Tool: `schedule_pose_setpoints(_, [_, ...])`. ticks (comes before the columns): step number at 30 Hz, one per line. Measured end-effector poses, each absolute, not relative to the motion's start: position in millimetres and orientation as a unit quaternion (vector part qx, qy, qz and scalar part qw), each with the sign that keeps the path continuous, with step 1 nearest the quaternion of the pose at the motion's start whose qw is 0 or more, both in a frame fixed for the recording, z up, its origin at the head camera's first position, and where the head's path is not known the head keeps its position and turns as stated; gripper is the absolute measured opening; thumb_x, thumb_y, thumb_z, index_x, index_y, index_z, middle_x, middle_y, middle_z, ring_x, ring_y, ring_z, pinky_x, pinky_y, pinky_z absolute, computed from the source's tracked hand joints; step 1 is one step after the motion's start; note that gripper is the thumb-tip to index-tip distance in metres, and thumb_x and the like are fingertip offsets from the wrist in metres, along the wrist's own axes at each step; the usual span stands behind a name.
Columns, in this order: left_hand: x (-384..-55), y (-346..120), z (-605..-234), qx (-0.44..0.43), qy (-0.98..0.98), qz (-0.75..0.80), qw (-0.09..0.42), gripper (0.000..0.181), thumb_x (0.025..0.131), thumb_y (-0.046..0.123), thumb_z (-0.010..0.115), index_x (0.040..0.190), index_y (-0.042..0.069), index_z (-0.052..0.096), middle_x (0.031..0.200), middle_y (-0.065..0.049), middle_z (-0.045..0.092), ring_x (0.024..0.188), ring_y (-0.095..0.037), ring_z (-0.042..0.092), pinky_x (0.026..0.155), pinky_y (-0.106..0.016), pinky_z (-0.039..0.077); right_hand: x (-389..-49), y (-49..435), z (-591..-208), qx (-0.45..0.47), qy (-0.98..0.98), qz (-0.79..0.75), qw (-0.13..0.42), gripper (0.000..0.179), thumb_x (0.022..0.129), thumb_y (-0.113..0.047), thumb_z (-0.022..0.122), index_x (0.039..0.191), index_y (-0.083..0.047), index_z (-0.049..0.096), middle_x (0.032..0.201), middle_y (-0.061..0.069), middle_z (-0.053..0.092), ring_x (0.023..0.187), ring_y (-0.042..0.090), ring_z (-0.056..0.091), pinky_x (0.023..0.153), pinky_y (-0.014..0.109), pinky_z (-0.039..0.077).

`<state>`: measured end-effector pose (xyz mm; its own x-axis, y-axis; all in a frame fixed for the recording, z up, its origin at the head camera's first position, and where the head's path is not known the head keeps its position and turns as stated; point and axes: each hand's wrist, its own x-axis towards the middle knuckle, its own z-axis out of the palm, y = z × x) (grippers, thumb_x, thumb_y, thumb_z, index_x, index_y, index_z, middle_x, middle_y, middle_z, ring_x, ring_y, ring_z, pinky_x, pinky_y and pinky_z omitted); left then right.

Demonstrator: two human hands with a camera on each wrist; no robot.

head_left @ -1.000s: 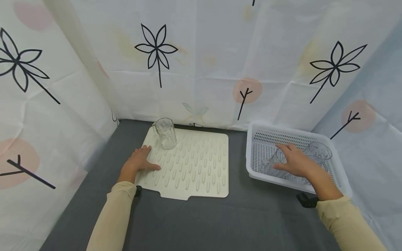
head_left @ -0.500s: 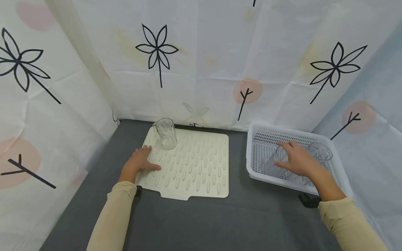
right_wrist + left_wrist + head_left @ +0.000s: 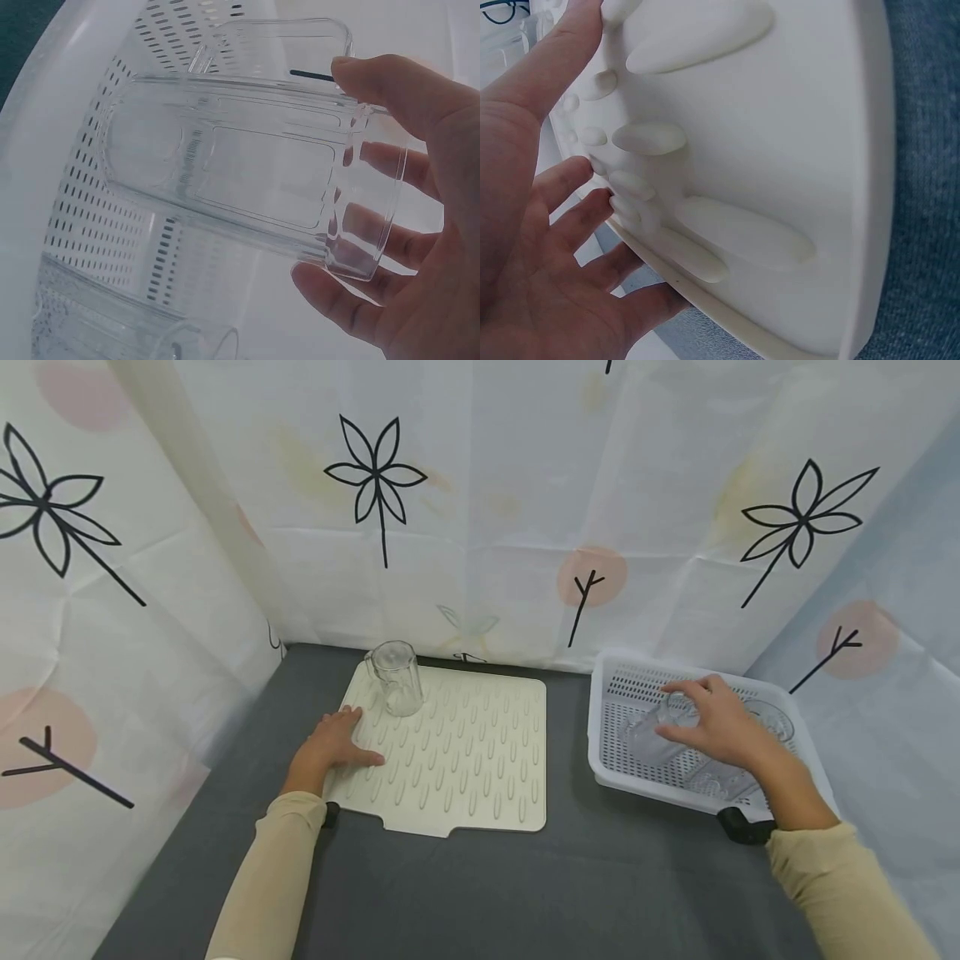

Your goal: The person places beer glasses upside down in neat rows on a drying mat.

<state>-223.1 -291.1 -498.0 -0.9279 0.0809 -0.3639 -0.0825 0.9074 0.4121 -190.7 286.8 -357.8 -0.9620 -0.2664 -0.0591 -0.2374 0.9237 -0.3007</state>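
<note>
My right hand (image 3: 723, 727) holds a clear glass mug (image 3: 232, 165) near its rim, thumb on one side and fingers on the other. The mug is tilted inside the white perforated basket (image 3: 637, 792), its handle (image 3: 281, 26) showing in the right wrist view. More glassware (image 3: 112, 315) lies lower in the basket, partly hidden by the hand in the head view. My left hand (image 3: 333, 747) rests with spread fingers on the left edge of a cream drying mat (image 3: 465, 760) with raised oval ridges. Another glass mug (image 3: 397, 681) stands at the mat's back left.
A dark grey cloth (image 3: 525, 893) covers the table. Patterned white curtains (image 3: 495, 510) close off the back and both sides. The basket stands near the right curtain, and a strip of table separates it from the mat.
My right hand has shifted slightly up and to the right, and its fingers have come round the mug's rim. The mug has risen a little with it. The left hand stays put.
</note>
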Motion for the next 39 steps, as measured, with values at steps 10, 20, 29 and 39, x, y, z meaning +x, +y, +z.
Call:
schedule_pose_setpoints(10, [-222.7, -290.4, -495.3, -0.004, 0.957, 0.22, 0.189, 0.123, 0.076, 0.056, 0.085, 0.161, -0.003, 0.019, 0.166, -0.035, 0.01, 0.151, -0.063, 0.004, 0.118, -0.078, 0.015, -187.2, 286.9, -344.9, -0.116, 0.976, -0.183, 0.031, 0.067, 0.092, -0.036, 0.075, 0.143, -0.003, 0.048, 0.138, 0.035, 0.041, 0.121, 0.051, 0.049, 0.089, 0.069, 0.049])
schedule_pose_setpoints(20, [-222.8, -291.1, -497.2, -0.002, 0.957, 0.219, 0.189, 0.124, 0.075, 0.058, 0.085, 0.161, -0.002, 0.019, 0.166, -0.034, 0.011, 0.151, -0.063, 0.005, 0.117, -0.079, 0.016, -186.1, 290.2, -346.0, -0.145, 0.96, -0.239, -0.029, 0.058, 0.091, -0.019, 0.077, 0.139, 0.002, 0.05, 0.136, 0.031, 0.047, 0.12, 0.05, 0.05, 0.089, 0.066, 0.05])
schedule_pose_setpoints(29, [-221.5, -290.6, -497.3, 0.001, 0.958, 0.215, 0.187, 0.123, 0.075, 0.056, 0.085, 0.161, -0.003, 0.02, 0.165, -0.036, 0.011, 0.15, -0.065, 0.005, 0.116, -0.08, 0.017, -185.2, 287.1, -349.6, -0.144, 0.946, -0.275, -0.095, 0.059, 0.088, -0.013, 0.079, 0.139, -0.001, 0.053, 0.132, 0.03, 0.045, 0.115, 0.045, 0.052, 0.086, 0.024, 0.053])
schedule_pose_setpoints(39, [-222.6, -289.8, -496.6, -0.003, 0.958, 0.217, 0.19, 0.123, 0.076, 0.056, 0.085, 0.161, -0.003, 0.019, 0.166, -0.035, 0.011, 0.15, -0.064, 0.004, 0.117, -0.08, 0.016, -186.4, 277.1, -352.3, -0.133, 0.932, -0.316, -0.117, 0.053, 0.087, -0.011, 0.079, 0.134, 0.001, 0.058, 0.128, 0.028, 0.045, 0.116, 0.045, 0.052, 0.082, -0.008, 0.032])
